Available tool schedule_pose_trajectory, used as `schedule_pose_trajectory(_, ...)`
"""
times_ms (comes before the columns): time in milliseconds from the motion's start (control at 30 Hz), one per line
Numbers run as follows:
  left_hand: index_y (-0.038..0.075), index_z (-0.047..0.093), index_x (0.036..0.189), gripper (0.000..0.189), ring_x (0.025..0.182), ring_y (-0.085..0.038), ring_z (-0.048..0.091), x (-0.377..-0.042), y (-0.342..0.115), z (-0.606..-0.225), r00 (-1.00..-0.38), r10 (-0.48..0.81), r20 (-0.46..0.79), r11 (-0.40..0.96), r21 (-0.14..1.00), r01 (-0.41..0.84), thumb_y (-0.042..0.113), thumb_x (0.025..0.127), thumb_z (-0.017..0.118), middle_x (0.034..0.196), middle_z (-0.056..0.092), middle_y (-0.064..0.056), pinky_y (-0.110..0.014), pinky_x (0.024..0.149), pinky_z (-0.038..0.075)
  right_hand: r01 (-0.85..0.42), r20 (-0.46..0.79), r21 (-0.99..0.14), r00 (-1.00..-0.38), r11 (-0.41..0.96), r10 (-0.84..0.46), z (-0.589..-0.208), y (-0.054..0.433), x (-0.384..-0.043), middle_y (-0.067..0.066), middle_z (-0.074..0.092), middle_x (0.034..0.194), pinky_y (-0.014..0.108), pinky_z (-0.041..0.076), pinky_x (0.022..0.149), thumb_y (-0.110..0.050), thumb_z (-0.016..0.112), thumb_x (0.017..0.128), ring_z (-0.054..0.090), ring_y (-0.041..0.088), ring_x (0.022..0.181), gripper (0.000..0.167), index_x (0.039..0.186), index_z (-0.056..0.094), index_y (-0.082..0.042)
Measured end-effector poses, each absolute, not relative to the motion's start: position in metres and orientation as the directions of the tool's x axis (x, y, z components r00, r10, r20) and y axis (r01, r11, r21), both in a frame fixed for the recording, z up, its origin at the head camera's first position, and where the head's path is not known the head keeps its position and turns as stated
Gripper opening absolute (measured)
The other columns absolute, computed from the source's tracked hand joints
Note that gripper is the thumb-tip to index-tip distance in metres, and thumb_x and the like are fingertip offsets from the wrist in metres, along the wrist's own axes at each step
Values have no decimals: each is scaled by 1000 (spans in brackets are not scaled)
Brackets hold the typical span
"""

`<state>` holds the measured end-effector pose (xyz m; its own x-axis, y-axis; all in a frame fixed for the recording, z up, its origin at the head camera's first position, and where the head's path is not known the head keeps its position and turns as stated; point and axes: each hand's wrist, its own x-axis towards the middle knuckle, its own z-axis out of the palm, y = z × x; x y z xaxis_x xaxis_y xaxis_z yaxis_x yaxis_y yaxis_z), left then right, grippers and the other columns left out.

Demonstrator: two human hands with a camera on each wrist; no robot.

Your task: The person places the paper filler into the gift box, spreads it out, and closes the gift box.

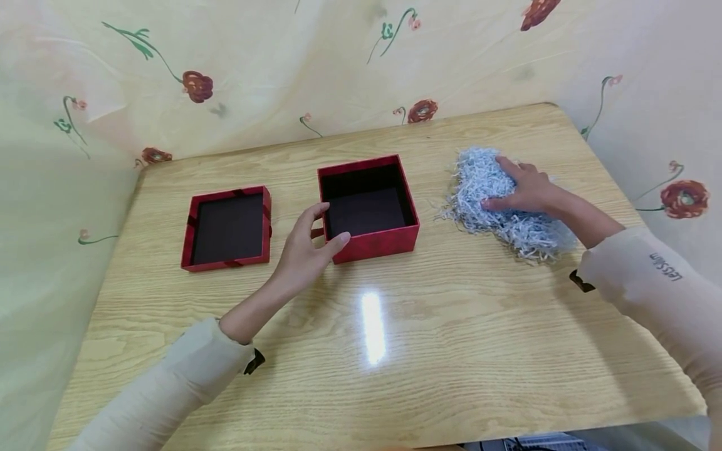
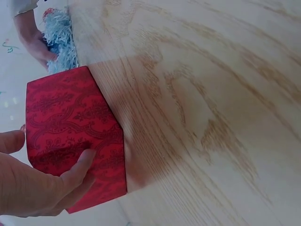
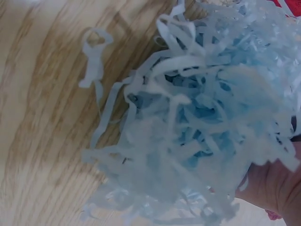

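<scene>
A red patterned box [image 1: 375, 244] with a dark inside stands uncovered on the table. My left hand [image 1: 304, 250] cups its near left corner, thumb by the front rim and forefinger at the left rim. In the left wrist view, the fingers of that hand [image 2: 42, 183] lie almost straight along the box's red side [image 2: 75, 117]. Over to the right, my right hand [image 1: 527, 188] rests on a heap of pale blue shredded paper [image 1: 479, 181], thumb and forefinger spread apart. Paper strips [image 3: 188, 122] fill much of the right wrist view and hide most of its fingers.
The box's red lid [image 1: 228, 228] lies left of the box, its dark inner face up. A wooden table [image 1: 451, 351] carries everything, with flower-printed cloth [image 1: 254, 75] hanging behind it and along both sides. Cables and a keyboard-like object [image 1: 541, 443] show below the front edge.
</scene>
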<state>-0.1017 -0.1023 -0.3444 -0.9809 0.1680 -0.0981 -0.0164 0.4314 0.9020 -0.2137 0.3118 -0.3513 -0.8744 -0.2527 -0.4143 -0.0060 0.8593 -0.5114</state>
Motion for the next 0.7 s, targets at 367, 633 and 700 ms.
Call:
schedule_pose_trajectory(367, 23, 34, 146, 63, 127, -27, 45, -103, -101, -346, -984, 147, -102, 404, 914, -35, 35, 92, 65, 147, 36, 1, -41, 96, 48, -13, -406, -501, -880, 866, -248, -356, 312, -214, 40, -12, 149, 79, 10, 95, -47, 67, 87, -12, 64, 131, 108, 153, -13, -16)
schedule_pose_trajectory(633, 25, 34, 145, 63, 126, -27, 45, -103, -101, -347, -985, 139, -105, 404, 914, -40, 35, 92, 65, 147, 36, -1, -42, 96, 48, -33, -371, -483, -897, 875, -239, -358, 311, -216, 42, -2, 147, 77, 12, 96, -41, 70, 86, -5, 63, 132, 106, 154, -6, -12)
schedule_pose_trajectory(700, 25, 34, 145, 63, 127, -27, 45, -103, -101, -348, -985, 139, -103, 402, 915, -39, 35, 92, 66, 147, 36, -1, -42, 97, 47, -37, -363, -482, -901, 875, -238, -359, 310, -217, 42, 0, 147, 76, 13, 96, -39, 71, 86, -3, 61, 133, 105, 154, -4, -11)
